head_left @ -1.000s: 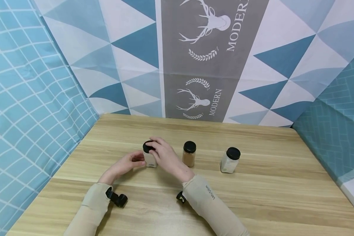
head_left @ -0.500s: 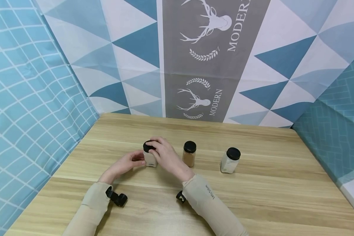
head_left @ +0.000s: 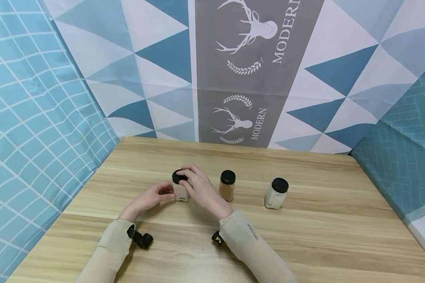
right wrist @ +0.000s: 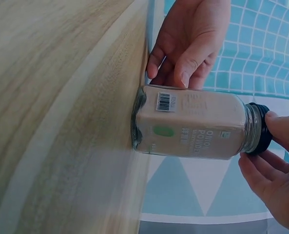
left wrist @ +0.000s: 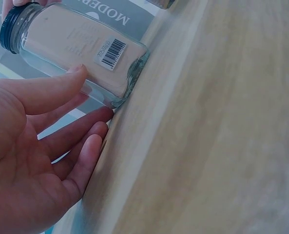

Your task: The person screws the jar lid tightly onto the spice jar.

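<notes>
A square glass jar of onion powder, pale beige inside and with a barcode on its side, stands upright on the wooden table. My left hand holds its lower part from the left; in the left wrist view the thumb lies on the glass and a finger is behind it. From above and the right, my right hand grips the black lid between thumb and fingers. The lid sits on the jar's neck. In the right wrist view, the printed label on the jar faces the camera.
Right of my right hand stands a black-lidded jar of orange-brown powder. Farther right is a black-lidded jar with whitish contents. Patterned cloth backs the wooden table, and blue checked cloth hangs at the left.
</notes>
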Demonstrator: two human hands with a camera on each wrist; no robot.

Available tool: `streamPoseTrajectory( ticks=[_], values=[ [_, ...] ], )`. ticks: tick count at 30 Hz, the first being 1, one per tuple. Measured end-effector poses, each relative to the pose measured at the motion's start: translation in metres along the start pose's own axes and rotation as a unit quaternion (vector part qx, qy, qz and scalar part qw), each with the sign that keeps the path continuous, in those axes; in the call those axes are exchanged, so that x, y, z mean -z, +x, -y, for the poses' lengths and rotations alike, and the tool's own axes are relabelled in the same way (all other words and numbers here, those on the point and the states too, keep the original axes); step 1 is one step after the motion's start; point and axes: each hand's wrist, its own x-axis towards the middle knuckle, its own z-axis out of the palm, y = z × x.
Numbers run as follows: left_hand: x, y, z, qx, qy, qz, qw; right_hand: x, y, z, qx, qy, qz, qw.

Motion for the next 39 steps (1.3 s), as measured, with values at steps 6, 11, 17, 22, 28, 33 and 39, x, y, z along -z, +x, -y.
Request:
streamPoseTrajectory(
  ticks=[6, 11, 17, 22, 28, 33, 39],
  values=[
    [-0.0007, -0.0007, -0.0007, 0.001, -0.005, 0.001, 1.0000, -0.0015, -0.0011, -0.0017, -0.004, 0.011, -0.009, 0.9999],
    [-0.0010, 0.0000, 0.0002, -0.003, -0.007, 0.004, 1.0000, -0.0026, -0.0017, -0.0021, 0.002, 0.019, -0.021, 0.9996],
    [-0.0009, -0.0004, 0.0004, -0.001, -0.006, 0.003, 1.0000, -0.0026, -0.0030, -0.0030, -0.008, 0.010, -0.026, 0.9996],
    [-0.0009, -0.0009, 0.0005, -0.001, -0.002, -0.002, 1.0000, -0.0016, -0.0033, -0.0039, 0.004, 0.001, -0.029, 0.9996],
    [-0.0010, 0.0000, 0.0022, -0.006, 0.001, 0.000, 1.0000, -0.0017, -0.0036, -0.0044, 0.007, -0.006, -0.033, 0.9994],
    [-0.0005, 0.0003, 0.0039, -0.001, 0.009, -0.002, 1.0000, -0.0013, -0.0028, -0.0053, 0.002, -0.013, -0.030, 0.9995],
    [-0.0016, 0.0006, 0.0033, 0.005, 0.010, -0.008, 0.9999, 0.0004, -0.0020, -0.0050, -0.006, -0.013, -0.020, 0.9997]
  ],
)
